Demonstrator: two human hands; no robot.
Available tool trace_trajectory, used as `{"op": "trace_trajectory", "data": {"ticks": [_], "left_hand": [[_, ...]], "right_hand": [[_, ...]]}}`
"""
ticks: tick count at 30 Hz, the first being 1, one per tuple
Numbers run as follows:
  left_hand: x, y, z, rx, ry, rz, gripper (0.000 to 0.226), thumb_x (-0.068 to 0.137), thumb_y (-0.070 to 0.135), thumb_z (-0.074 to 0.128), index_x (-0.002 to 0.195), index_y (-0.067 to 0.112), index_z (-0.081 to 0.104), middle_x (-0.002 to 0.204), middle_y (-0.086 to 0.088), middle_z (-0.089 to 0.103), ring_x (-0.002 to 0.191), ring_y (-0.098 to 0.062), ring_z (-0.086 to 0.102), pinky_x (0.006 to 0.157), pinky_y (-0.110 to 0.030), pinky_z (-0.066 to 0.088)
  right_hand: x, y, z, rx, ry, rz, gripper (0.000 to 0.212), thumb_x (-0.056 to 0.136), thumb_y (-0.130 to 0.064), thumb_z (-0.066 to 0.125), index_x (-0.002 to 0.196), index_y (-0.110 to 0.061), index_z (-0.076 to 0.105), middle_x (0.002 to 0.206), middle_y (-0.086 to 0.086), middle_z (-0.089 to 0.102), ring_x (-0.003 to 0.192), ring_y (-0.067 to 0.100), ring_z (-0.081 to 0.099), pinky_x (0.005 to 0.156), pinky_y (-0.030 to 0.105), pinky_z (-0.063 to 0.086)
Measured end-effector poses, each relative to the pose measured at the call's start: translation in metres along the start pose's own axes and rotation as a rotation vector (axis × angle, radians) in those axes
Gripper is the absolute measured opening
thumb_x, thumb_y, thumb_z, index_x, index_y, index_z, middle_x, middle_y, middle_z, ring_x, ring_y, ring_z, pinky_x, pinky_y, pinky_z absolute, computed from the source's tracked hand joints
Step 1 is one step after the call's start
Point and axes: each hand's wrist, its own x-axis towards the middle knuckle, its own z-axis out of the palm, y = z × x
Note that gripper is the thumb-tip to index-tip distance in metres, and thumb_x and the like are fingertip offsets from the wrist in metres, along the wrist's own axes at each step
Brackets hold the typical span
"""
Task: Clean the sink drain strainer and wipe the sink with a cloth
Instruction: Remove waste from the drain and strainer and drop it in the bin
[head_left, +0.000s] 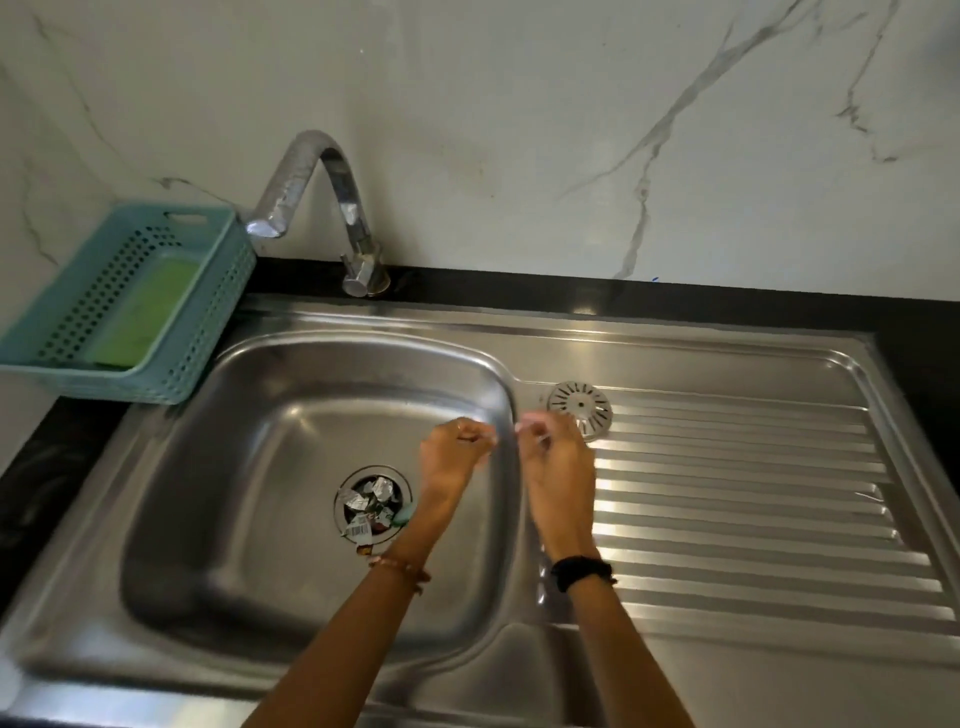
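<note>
Hovering: left hand (451, 454), right hand (556, 457) | barcode scrap (358, 530) in drain (373, 503)

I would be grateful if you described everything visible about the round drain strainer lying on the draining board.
The drain strainer is a round, shiny metal disc with radial slots around its rim and a plain centre with a small hole. It lies flat on the sink's draining board, at the near-left end of the ridges, just right of the basin. The right hand hides its near edge; whether they touch cannot be told.
</note>
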Motion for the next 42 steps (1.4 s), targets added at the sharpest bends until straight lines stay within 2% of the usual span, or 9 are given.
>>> {"op": "trace_trajectory", "data": {"ticks": [4, 8, 10, 16, 20, 27, 30, 35, 42], "left_hand": [[-0.007, -0.074, -0.063, 0.064, 0.159, -0.213, 0.006, 0.081, 0.011, 0.067, 0.081, 0.009, 0.072, 0.064, -0.004, 0.068, 0.051, -0.012, 0.060, 0.044, -0.017, 0.049], [0.001, -0.131, -0.103, 0.168, 0.123, -0.390, 0.008, 0.077, 0.004, 0.067, 0.083, 0.003, 0.073, 0.089, -0.021, 0.072, 0.084, -0.034, 0.068, 0.076, -0.037, 0.056], [0.006, -0.147, -0.111, 0.277, 0.063, -0.404, 0.011, 0.079, 0.007, 0.064, 0.085, 0.008, 0.073, 0.096, -0.017, 0.072, 0.090, -0.030, 0.066, 0.075, -0.030, 0.052], [0.019, -0.168, -0.101, 0.488, -0.119, -0.255, 0.029, 0.085, 0.023, 0.058, 0.110, 0.010, 0.061, 0.116, -0.012, 0.064, 0.105, -0.029, 0.061, 0.086, -0.035, 0.049], [0.023, -0.182, -0.098, 0.661, -0.247, -0.140, 0.027, 0.087, 0.021, 0.054, 0.110, 0.008, 0.057, 0.116, -0.013, 0.062, 0.106, -0.029, 0.059, 0.086, -0.035, 0.047], [0.027, -0.182, -0.109, 0.734, -0.233, -0.004, 0.023, 0.094, 0.017, 0.041, 0.109, 0.009, 0.057, 0.117, -0.011, 0.062, 0.107, -0.027, 0.059, 0.086, -0.034, 0.046], [0.021, -0.169, -0.122, 0.667, -0.158, -0.060, 0.023, 0.089, 0.022, 0.053, 0.107, 0.011, 0.063, 0.112, -0.010, 0.065, 0.103, -0.027, 0.062, 0.083, -0.034, 0.048], [-0.015, -0.135, -0.161, 0.382, 0.077, -0.118, 0.020, 0.084, 0.026, 0.059, 0.097, 0.017, 0.071, 0.105, -0.009, 0.069, 0.094, -0.029, 0.065, 0.078, -0.035, 0.050], [-0.138, -0.132, -0.229, -0.114, 0.380, -0.074, 0.012, 0.084, 0.029, 0.064, 0.087, 0.020, 0.071, 0.084, 0.006, 0.065, 0.077, -0.013, 0.061, 0.071, -0.029, 0.050]], "right_hand": [[-0.031, -0.007, 0.062, -0.024, -0.336, 0.041, 0.016, 0.092, -0.024, 0.054, 0.100, -0.015, 0.065, 0.100, 0.001, 0.066, 0.085, 0.010, 0.060, 0.067, 0.006, 0.040], [-0.041, -0.006, 0.118, -0.155, -0.506, 0.134, 0.019, 0.091, -0.019, 0.052, 0.103, -0.012, 0.065, 0.108, 0.006, 0.065, 0.094, 0.019, 0.062, 0.077, 0.025, 0.049], [-0.043, -0.003, 0.141, -0.243, -0.529, 0.135, 0.022, 0.092, -0.015, 0.047, 0.104, -0.010, 0.065, 0.109, 0.008, 0.063, 0.094, 0.022, 0.061, 0.079, 0.030, 0.051], [-0.047, 0.019, 0.189, -0.584, -0.516, 0.067, 0.025, 0.095, -0.011, 0.038, 0.115, -0.011, 0.053, 0.116, 0.009, 0.051, 0.105, 0.026, 0.051, 0.082, 0.033, 0.046], [-0.056, 0.032, 0.203, -0.703, -0.517, 0.100, 0.033, 0.092, -0.006, 0.038, 0.122, -0.015, 0.047, 0.121, 0.007, 0.047, 0.111, 0.025, 0.046, 0.086, 0.034, 0.043], [-0.071, 0.032, 0.209, -0.792, -0.601, 0.144, 0.031, 0.093, -0.009, 0.038, 0.122, -0.009, 0.050, 0.124, 0.010, 0.053, 0.113, 0.026, 0.052, 0.091, 0.034, 0.045], [-0.069, 0.017, 0.202, -0.609, -0.543, 0.295, 0.025, 0.093, -0.021, 0.046, 0.111, -0.009, 0.058, 0.114, 0.010, 0.061, 0.102, 0.026, 0.059, 0.080, 0.032, 0.047], [-0.079, -0.035, 0.174, 0.064, -0.423, 0.482, 0.010, 0.088, -0.017, 0.056, 0.090, -0.014, 0.065, 0.093, 0.004, 0.066, 0.081, 0.016, 0.057, 0.057, 0.017, 0.040], [-0.159, -0.107, 0.139, 0.651, -0.567, 0.466, 0.023, 0.089, -0.004, 0.051, 0.076, -0.022, 0.060, 0.057, -0.007, 0.062, 0.041, -0.002, 0.053, 0.041, 0.011, 0.041]]}}
